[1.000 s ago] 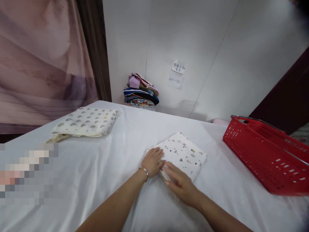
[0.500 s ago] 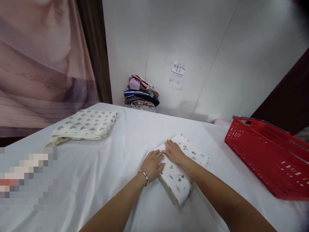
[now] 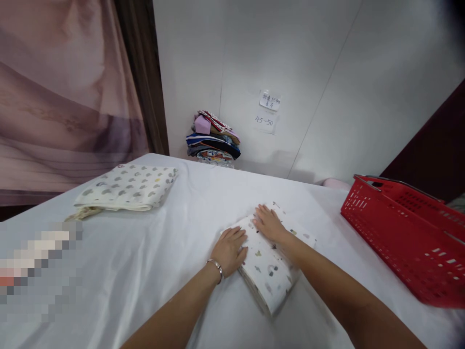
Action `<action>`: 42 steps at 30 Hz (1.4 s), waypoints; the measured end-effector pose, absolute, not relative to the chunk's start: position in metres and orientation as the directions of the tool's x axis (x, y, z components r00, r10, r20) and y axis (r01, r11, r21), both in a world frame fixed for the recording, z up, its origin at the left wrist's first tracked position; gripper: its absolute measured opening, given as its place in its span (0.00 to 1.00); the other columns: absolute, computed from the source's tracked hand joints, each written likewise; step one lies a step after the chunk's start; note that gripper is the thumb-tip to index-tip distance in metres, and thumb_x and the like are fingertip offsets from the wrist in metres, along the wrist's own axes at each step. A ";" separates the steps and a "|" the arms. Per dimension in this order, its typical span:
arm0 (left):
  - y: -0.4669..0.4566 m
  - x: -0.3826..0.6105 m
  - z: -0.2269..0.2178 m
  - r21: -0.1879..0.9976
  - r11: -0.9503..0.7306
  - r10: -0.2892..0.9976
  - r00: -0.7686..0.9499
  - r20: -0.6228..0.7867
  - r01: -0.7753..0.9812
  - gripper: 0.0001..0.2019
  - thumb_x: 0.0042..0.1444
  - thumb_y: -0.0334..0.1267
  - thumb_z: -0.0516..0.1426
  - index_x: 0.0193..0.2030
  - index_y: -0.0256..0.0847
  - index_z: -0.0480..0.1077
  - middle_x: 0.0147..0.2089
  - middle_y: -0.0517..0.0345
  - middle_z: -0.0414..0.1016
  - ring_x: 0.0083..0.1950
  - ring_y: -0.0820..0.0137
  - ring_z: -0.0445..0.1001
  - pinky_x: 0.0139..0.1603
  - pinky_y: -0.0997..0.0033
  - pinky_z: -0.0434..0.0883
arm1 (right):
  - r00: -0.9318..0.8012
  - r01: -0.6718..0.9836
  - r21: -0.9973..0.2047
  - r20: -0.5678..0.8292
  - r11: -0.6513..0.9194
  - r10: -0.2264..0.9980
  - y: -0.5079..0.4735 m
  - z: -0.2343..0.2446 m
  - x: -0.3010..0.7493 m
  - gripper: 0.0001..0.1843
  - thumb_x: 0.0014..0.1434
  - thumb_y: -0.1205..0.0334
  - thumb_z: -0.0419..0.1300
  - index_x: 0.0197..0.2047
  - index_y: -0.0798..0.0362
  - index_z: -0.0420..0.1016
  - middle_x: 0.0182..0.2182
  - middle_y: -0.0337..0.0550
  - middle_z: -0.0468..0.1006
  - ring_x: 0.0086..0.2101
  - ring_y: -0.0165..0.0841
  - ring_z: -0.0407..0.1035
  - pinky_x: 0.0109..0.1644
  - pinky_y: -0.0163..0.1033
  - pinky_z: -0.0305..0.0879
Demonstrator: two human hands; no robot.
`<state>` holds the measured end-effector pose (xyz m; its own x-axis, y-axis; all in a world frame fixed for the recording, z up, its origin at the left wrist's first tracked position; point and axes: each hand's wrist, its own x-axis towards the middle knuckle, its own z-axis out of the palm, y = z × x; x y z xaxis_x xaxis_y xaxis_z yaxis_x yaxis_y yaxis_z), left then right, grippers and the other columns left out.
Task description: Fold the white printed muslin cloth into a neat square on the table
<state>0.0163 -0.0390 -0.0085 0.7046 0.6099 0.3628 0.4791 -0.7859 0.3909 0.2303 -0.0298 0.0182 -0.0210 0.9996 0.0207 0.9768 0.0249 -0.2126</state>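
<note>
A folded white cloth point(image 3: 263, 269) with small coloured prints lies on the white-covered table, in several layers at its near left side. My left hand point(image 3: 229, 249), with a bracelet at the wrist, rests flat on the cloth's left edge, fingers stretched out. Farther up and to the right, my right hand point(image 3: 271, 225) presses flat on the same cloth with its fingers extended. Part of the cloth reaches out beyond my right hand and forearm, which hide some of it.
Another folded cloth point(image 3: 132, 186) with grey prints lies at the table's far left. A red plastic basket point(image 3: 403, 242) stands at the right. Behind the table is a stack of folded fabrics point(image 3: 214, 140) by the wall, near paper signs point(image 3: 267, 111). A blurred patch covers the left edge.
My right hand has slid a little to the right across the cloth, away from my left hand. The left hand has stayed nearly in place.
</note>
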 end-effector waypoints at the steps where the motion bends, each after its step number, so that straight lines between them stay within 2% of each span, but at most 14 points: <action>1: -0.039 0.016 -0.009 0.394 -0.785 0.611 0.702 0.364 0.479 0.18 0.56 0.39 0.50 0.53 0.42 0.67 0.58 0.54 0.67 0.62 0.62 0.58 0.63 0.53 0.54 | 0.011 0.983 -0.186 0.019 -0.007 1.000 -0.027 0.018 0.235 0.31 0.62 0.49 0.43 0.64 0.55 0.51 0.65 0.49 0.45 0.64 0.39 0.35 0.64 0.50 0.32; 5: -0.039 0.017 -0.009 0.409 -0.775 0.623 0.692 0.364 0.482 0.18 0.56 0.39 0.51 0.53 0.42 0.68 0.58 0.55 0.67 0.62 0.62 0.59 0.63 0.53 0.54 | 0.060 0.988 -0.143 -0.032 -0.064 0.998 -0.016 0.011 0.245 0.31 0.63 0.47 0.41 0.63 0.54 0.52 0.65 0.47 0.47 0.64 0.39 0.36 0.63 0.51 0.32; 12: -0.040 0.017 -0.005 0.408 -0.766 0.629 0.710 0.316 0.496 0.19 0.56 0.38 0.50 0.53 0.40 0.67 0.59 0.54 0.66 0.63 0.62 0.57 0.64 0.52 0.53 | 0.044 0.987 -0.155 -0.060 -0.052 0.997 -0.010 0.006 0.249 0.33 0.62 0.44 0.38 0.64 0.54 0.51 0.65 0.45 0.47 0.64 0.39 0.36 0.63 0.50 0.32; 15: -0.040 0.017 -0.005 0.413 -0.763 0.632 0.706 0.320 0.497 0.18 0.56 0.38 0.50 0.53 0.40 0.67 0.59 0.54 0.66 0.63 0.61 0.58 0.64 0.52 0.54 | 0.053 0.990 -0.129 -0.026 -0.056 0.998 -0.008 0.010 0.257 0.33 0.62 0.44 0.40 0.64 0.55 0.51 0.65 0.47 0.46 0.64 0.39 0.36 0.63 0.50 0.33; 18: -0.040 0.017 -0.007 0.420 -0.766 0.630 0.697 0.342 0.487 0.18 0.56 0.38 0.51 0.53 0.41 0.67 0.58 0.54 0.67 0.63 0.61 0.58 0.63 0.52 0.54 | 0.127 0.989 -0.081 0.011 -0.126 0.992 -0.005 0.007 0.268 0.34 0.62 0.44 0.40 0.64 0.56 0.51 0.65 0.48 0.45 0.64 0.40 0.34 0.63 0.51 0.31; 24: -0.038 0.018 -0.011 0.422 -0.772 0.624 0.694 0.360 0.475 0.18 0.56 0.38 0.50 0.53 0.42 0.67 0.58 0.54 0.66 0.63 0.62 0.58 0.64 0.52 0.54 | 0.154 0.981 -0.115 -0.016 -0.155 0.988 0.000 -0.006 0.278 0.36 0.61 0.41 0.36 0.65 0.54 0.48 0.66 0.44 0.44 0.64 0.38 0.34 0.63 0.49 0.36; 30: -0.039 0.017 -0.011 0.432 -0.771 0.624 0.689 0.368 0.468 0.18 0.56 0.38 0.50 0.53 0.43 0.67 0.58 0.55 0.67 0.63 0.62 0.58 0.64 0.52 0.54 | 0.153 0.975 -0.154 -0.075 -0.163 0.985 0.001 0.004 0.283 0.35 0.61 0.42 0.38 0.65 0.55 0.48 0.66 0.46 0.43 0.64 0.39 0.35 0.63 0.50 0.38; 33: -0.039 0.017 -0.011 0.436 -0.770 0.626 0.688 0.369 0.467 0.18 0.56 0.38 0.50 0.53 0.43 0.67 0.58 0.55 0.67 0.63 0.62 0.58 0.64 0.53 0.53 | 0.177 0.975 -0.133 -0.041 -0.181 0.983 -0.003 0.007 0.290 0.34 0.62 0.44 0.37 0.65 0.54 0.48 0.66 0.47 0.42 0.64 0.40 0.35 0.63 0.53 0.37; 39: -0.040 0.018 -0.008 0.435 -0.764 0.633 0.687 0.357 0.477 0.18 0.56 0.37 0.50 0.53 0.42 0.67 0.58 0.55 0.66 0.63 0.62 0.58 0.64 0.52 0.54 | 0.179 0.973 -0.138 -0.069 -0.187 0.981 -0.010 -0.001 0.298 0.36 0.61 0.42 0.36 0.66 0.53 0.46 0.66 0.44 0.41 0.64 0.36 0.38 0.62 0.43 0.46; 42: -0.039 0.018 -0.008 0.431 -0.771 0.624 0.691 0.364 0.469 0.18 0.56 0.38 0.50 0.53 0.43 0.67 0.58 0.54 0.67 0.63 0.61 0.58 0.63 0.51 0.54 | 0.192 0.967 -0.156 -0.076 -0.202 0.978 -0.008 -0.001 0.298 0.36 0.61 0.41 0.35 0.66 0.52 0.45 0.66 0.41 0.40 0.64 0.36 0.38 0.61 0.42 0.47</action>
<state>0.0178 -0.0392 -0.0077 0.6909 0.6244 0.3643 0.4694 -0.7708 0.4307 0.2983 -0.0082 -0.0011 0.1923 0.9784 -0.0755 0.9668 -0.2021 -0.1563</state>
